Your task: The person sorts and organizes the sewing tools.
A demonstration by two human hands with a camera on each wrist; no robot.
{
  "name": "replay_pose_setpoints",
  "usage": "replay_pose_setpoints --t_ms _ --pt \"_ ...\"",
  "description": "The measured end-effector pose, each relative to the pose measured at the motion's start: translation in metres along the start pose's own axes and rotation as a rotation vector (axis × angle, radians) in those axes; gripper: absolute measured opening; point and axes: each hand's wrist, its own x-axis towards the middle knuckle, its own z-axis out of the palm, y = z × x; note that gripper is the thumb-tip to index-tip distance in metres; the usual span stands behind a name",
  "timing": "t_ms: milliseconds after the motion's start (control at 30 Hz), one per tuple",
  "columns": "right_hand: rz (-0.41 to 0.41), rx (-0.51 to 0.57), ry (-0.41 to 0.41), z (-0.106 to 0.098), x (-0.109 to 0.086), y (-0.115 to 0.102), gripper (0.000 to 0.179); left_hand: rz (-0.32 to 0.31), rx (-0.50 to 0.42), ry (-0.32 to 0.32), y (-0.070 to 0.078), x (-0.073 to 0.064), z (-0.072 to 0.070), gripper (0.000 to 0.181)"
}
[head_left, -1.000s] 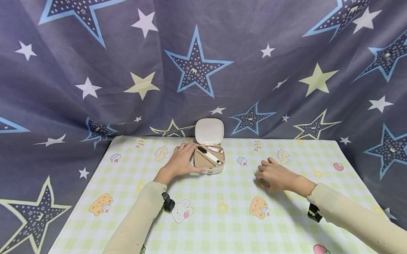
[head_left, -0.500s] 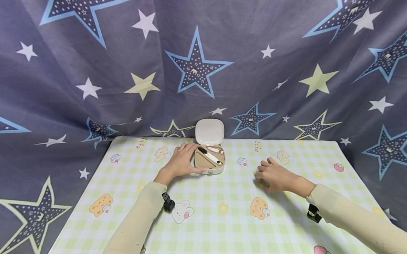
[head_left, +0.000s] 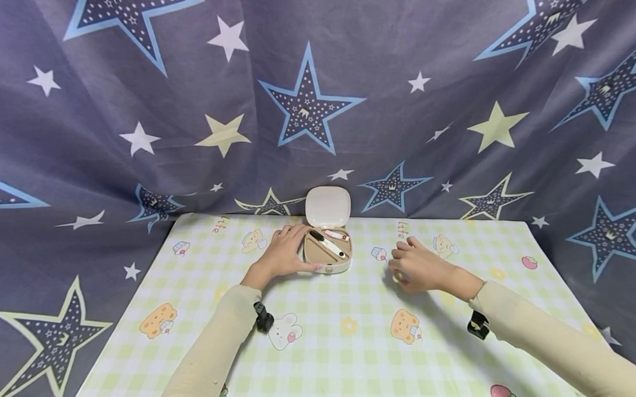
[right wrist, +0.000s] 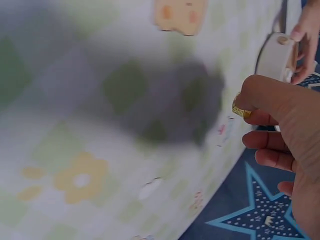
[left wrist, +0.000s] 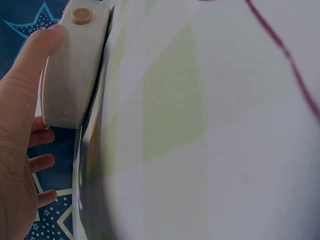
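A small white jewelry box (head_left: 344,266) with a tan, divided inside stands at the back of the table, its lid (head_left: 327,206) raised. My left hand (head_left: 284,251) grips the box from its left side, the thumb at the front by the round clasp (left wrist: 81,16). Inside lie a slim black-and-white stick (head_left: 327,244) and a smaller pinkish-white piece (head_left: 337,235). To the right of the box, above the tabletop, my right hand (head_left: 421,266) pinches a gold patterned ring (right wrist: 241,108) between thumb and index finger. The other right fingers are loosely bent.
A table (head_left: 324,362) with a green checked cartoon cover lies under both hands. Directly behind its back edge hangs a dark star-printed curtain (head_left: 400,131), close to the raised lid. A black wrist camera (head_left: 478,325) sits on the right forearm.
My right hand has moved a little left and away from me, toward the box, with the ring still pinched. The left hand and the box have stayed in place.
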Motion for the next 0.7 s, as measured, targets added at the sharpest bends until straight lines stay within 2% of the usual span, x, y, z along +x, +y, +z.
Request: replay_pose_setpoints --t_ms 133,400,700 --pt "-0.01 -0.002 0.045 -0.009 0.014 -0.001 0.023 0.002 -0.006 0.0 -0.001 0.0 -0.001 0.106" --pt "-0.001 0.011 0.084 -0.025 0.043 -0.001 0.022 0.004 0.001 0.005 -0.001 0.0 -0.001 0.106" --pt "0.005 0.034 0.149 -0.035 0.077 -0.004 0.018 0.014 0.005 0.013 -0.001 -0.001 0.0 0.106"
